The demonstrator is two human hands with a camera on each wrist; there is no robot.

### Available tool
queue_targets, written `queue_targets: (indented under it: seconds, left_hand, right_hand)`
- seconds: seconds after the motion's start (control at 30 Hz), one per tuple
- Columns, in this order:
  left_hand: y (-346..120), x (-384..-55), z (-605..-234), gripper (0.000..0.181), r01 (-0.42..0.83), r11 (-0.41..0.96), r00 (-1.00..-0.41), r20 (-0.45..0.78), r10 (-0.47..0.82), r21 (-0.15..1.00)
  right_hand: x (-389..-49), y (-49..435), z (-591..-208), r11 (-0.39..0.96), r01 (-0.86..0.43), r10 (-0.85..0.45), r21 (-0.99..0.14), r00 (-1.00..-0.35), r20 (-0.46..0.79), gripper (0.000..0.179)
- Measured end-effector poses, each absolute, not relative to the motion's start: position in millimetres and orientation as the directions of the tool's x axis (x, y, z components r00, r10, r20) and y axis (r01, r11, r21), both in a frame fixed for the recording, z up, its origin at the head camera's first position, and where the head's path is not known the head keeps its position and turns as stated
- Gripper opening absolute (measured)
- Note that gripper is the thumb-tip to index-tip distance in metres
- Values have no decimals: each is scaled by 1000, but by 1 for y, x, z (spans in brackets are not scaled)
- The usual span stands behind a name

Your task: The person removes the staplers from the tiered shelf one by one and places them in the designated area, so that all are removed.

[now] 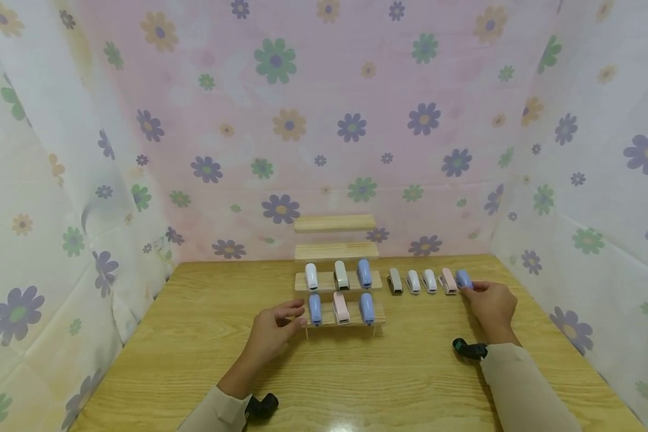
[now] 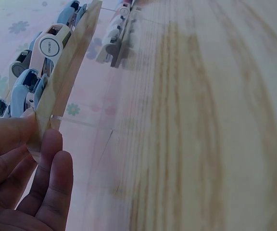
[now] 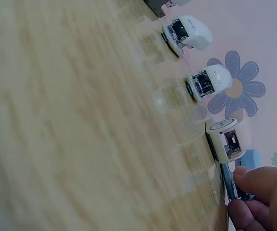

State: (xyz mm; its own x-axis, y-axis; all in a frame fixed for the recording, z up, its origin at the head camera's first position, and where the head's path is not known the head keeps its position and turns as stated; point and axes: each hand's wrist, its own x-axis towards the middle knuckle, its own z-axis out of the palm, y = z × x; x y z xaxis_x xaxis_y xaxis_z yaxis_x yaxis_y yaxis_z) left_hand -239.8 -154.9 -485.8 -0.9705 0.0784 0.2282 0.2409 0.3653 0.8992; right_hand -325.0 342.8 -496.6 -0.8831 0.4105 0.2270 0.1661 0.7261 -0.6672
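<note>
In the head view my left hand [image 1: 274, 331] is at the left end of a stepped wooden display rack [image 1: 337, 281]; the left wrist view shows its thumb and fingers gripping the end of the lowest board [image 2: 66, 67]. That board bears a blue stapler [image 1: 315, 309], a pink stapler [image 1: 340, 308] and another blue stapler [image 1: 366, 308]. On the step above stand a white stapler [image 1: 311, 276], a grey-green stapler [image 1: 341, 275] and a blue stapler [image 1: 364, 273]. My right hand [image 1: 491, 305] pinches a blue stapler [image 1: 464, 279] at the right end of a table row.
Left of the right hand, the row holds a pink stapler [image 1: 448, 281], two white staplers [image 1: 429, 281] and a grey stapler [image 1: 395, 281]. Two bare boards [image 1: 335, 224] top the rack. Flowered cloth [image 1: 329, 90] encloses the wooden table [image 1: 205, 348] at the back and sides.
</note>
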Motion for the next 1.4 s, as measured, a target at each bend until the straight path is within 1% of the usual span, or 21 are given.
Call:
queue_targets:
  seconds: [0.4,0.67,1.03,1.2,1.4]
  left_hand:
    - [-156,-240,-488,27,244,367,-970,229,86,897]
    - [-156,-241,-487,26,254,342,-967,237,89,905]
    - [-156,-242,-488,26,260,315,-966,243,92,913]
    - [-157,-241,-490,27,253,333,-967,235,95,908]
    - [-156,-241,-489,27,253,332,-967,234,97,908]
  right_hand:
    - [-325,343,-499,738,169,402,-653,-888,224,45]
    - [-326,343,-501,747,153,398,-647,-883,250,43]
    - [-328,345,-502,752,159,387,-639,-892,233,49]
    - [-326,345,-501,725,180,402,-665,-894,197,53]
    - [-322,348,-498,636,203,439,-745,-889,133,63]
